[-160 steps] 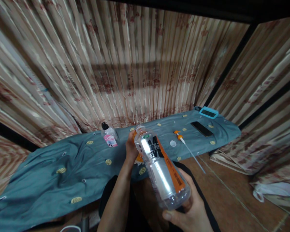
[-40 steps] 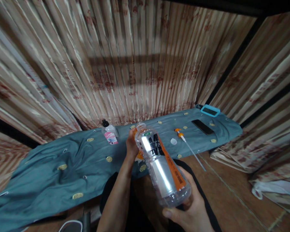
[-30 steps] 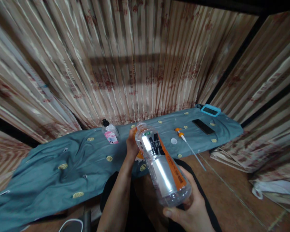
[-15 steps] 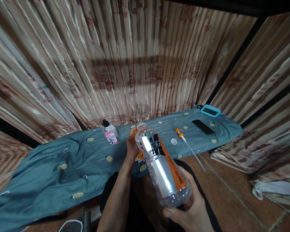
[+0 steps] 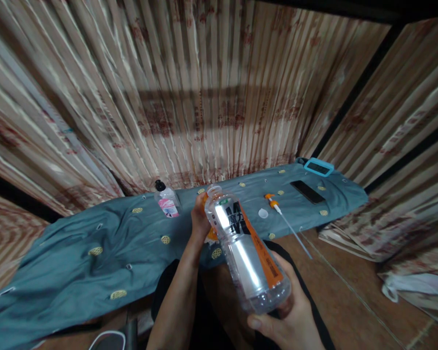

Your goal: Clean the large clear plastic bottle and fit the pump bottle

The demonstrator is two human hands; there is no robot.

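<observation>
R hand grip round tilted clear bottle, L hand grip on orange thing behind; pump tube, phone on teal cloth.

Most of the free room is on the left half of the teal cloth, just wrinkles there. Mid-frame is crowded: the big clear bottle tilts across the center, and the small pink-label bottle stands near the curtain. Right of center, a white cap and pump tube lie in the way, with a phone and blue case at the far right end.
</observation>
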